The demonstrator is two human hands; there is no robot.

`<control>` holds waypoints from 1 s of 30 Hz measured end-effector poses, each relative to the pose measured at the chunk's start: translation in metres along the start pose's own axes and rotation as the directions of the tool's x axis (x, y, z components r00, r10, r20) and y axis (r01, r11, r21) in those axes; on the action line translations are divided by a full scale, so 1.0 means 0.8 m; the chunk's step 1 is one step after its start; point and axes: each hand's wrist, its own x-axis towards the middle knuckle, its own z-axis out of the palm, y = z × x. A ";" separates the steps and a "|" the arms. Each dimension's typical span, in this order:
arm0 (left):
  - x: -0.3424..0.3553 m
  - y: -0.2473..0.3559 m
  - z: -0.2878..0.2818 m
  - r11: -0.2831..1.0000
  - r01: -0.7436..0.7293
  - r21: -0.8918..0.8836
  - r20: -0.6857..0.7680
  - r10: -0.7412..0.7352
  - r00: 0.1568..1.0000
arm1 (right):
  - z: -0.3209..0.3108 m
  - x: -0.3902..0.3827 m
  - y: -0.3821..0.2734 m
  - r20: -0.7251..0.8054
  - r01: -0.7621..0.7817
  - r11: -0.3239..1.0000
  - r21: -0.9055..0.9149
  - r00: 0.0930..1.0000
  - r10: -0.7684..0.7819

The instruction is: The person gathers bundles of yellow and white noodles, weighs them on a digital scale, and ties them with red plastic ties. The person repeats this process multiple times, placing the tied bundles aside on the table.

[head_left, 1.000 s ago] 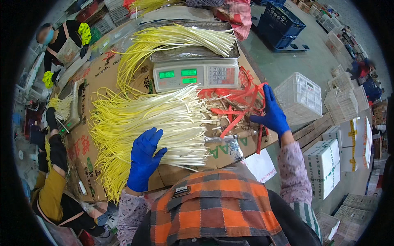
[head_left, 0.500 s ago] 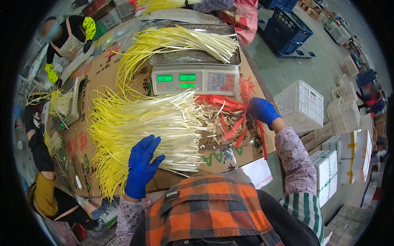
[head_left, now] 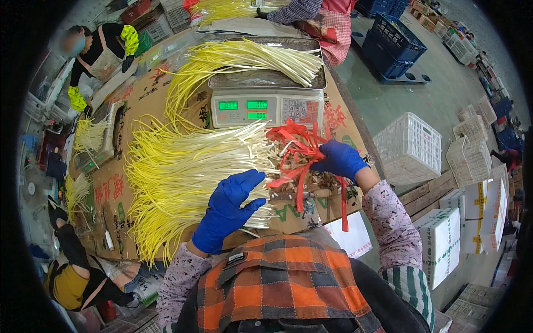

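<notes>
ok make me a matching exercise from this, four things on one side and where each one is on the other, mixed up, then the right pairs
1. left hand
2. right hand
3. scale
4. white crate

A. beneath a bundle of yellow-and-white stems
B. beyond the right edge of the table
C. at the near side of the large stem pile
D. at the red strips

Pairs: 1-C, 2-D, 3-A, 4-B

At two o'clock sits a blurred stack [head_left: 461,49], perhaps crates; a white crate [head_left: 408,151] stands at three, a white box [head_left: 437,245] at four.
</notes>
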 end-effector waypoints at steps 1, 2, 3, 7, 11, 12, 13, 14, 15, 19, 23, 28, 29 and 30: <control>-0.004 -0.003 0.000 1.000 -0.005 0.017 -0.005 0.006 1.000 | -0.008 -0.006 -0.015 -0.008 -0.014 0.997 -0.069 1.000 0.014; -0.007 -0.006 0.000 1.000 0.004 0.005 -0.002 -0.004 1.000 | -0.012 -0.009 -0.023 -0.017 -0.028 0.990 -0.138 1.000 0.026; -0.010 -0.008 -0.002 1.000 0.012 -0.006 0.001 -0.012 1.000 | -0.004 -0.008 -0.019 -0.011 -0.013 0.992 -0.126 1.000 0.011; -0.015 -0.009 -0.001 0.999 0.025 -0.023 -0.009 -0.025 1.000 | 0.017 -0.008 0.006 -0.094 0.021 0.989 -0.149 0.995 -0.035; -0.010 -0.004 -0.001 0.996 0.046 -0.082 -0.047 -0.050 0.998 | -0.027 -0.017 -0.005 -0.164 -0.067 0.998 -0.020 0.984 0.063; -0.008 0.000 -0.002 0.991 0.056 -0.118 -0.059 -0.063 0.996 | -0.040 -0.023 -0.007 -0.244 -0.018 1.000 0.004 0.970 0.018; -0.006 0.003 -0.002 0.986 0.064 -0.157 -0.069 -0.075 0.995 | -0.055 -0.026 -0.010 -0.250 -0.018 1.000 0.020 0.968 0.022; -0.002 0.008 -0.002 0.952 0.133 -0.277 -0.018 -0.144 0.989 | -0.065 -0.028 -0.013 -0.278 -0.011 1.000 0.027 0.960 0.019; 0.004 0.014 -0.004 0.900 0.203 -0.385 0.039 -0.204 0.978 | -0.073 -0.029 -0.015 -0.309 -0.002 0.999 0.035 0.951 0.012; 0.040 0.047 -0.012 0.349 0.443 -0.826 0.316 -0.364 0.876 | -0.090 -0.027 -0.032 -0.278 -0.023 0.991 0.129 0.959 0.058; 0.083 0.076 0.004 0.247 0.502 -0.829 0.408 -0.346 0.845 | -0.091 -0.030 -0.068 -0.315 -0.019 0.975 0.220 0.945 0.089; 0.137 0.086 0.054 0.151 0.453 -0.878 0.387 -0.333 0.860 | -0.053 -0.034 -0.078 -0.504 -0.007 1.000 0.005 0.864 0.009; 0.142 0.082 0.064 0.147 0.406 -0.902 0.349 -0.307 0.885 | -0.053 -0.040 -0.093 -0.571 0.049 0.992 0.114 0.820 0.025; 0.154 0.081 0.069 0.154 0.459 -0.875 0.405 -0.288 0.868 | -0.052 -0.039 -0.092 -0.517 0.047 0.994 0.100 0.856 0.012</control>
